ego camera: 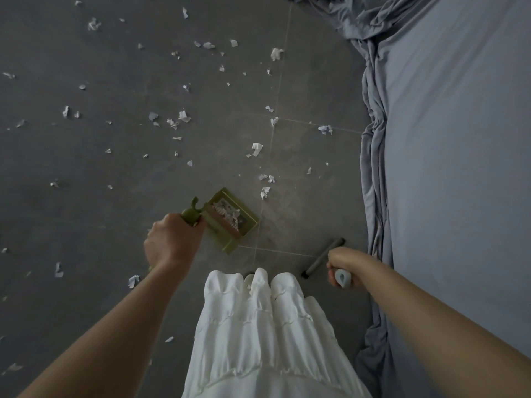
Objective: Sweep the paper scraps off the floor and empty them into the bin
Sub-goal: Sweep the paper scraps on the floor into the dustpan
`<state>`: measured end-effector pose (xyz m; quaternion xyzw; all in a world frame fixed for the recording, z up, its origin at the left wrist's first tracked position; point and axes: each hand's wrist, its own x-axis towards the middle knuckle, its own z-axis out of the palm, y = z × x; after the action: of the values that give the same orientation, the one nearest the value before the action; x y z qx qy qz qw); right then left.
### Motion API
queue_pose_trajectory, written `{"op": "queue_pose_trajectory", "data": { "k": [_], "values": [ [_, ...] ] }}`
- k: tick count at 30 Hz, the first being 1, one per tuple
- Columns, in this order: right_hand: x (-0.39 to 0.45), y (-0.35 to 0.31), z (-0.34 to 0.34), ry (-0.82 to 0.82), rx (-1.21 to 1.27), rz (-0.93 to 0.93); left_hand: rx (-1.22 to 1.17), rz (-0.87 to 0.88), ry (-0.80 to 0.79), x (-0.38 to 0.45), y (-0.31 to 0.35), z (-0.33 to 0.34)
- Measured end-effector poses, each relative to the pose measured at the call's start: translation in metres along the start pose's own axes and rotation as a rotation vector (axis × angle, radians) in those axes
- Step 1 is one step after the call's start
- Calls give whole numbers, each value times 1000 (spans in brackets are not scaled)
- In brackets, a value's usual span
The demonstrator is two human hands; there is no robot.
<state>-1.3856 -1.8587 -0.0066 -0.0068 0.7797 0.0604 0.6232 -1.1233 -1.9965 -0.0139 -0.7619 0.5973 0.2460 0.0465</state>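
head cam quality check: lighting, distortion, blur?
Head view: dim, flat light with a bluish cast and no glare; wide-angle bending curves the grey-sheeted bed edge and stretches both forearms at the bottom corners; white paper scraps go soft toward the frame edges; the green dustpan in the left hand stays fairly sharp.

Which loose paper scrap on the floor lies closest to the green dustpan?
The crumpled white scrap just beyond the dustpan, up and to its right; the other loose scraps lie farther off.
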Motion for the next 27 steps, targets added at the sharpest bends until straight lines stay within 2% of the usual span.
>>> {"op": "queue_pose_trajectory", "data": {
  "k": [4, 10, 19, 27],
  "values": [
    [-7, -40, 1, -70, 229, -2, -4, -9, 0, 2, 3, 0],
    [-8, -98, -6, -35, 364, -138, -17, -32, 5, 9, 13, -2],
    [-13, -136, -64, 42, 233, -201, -23, -66, 19, 15, 46, -1],
    [18, -125, -175, 199, 51, -156, -47, -180, 30, 10, 91, 16]
  ]
}}
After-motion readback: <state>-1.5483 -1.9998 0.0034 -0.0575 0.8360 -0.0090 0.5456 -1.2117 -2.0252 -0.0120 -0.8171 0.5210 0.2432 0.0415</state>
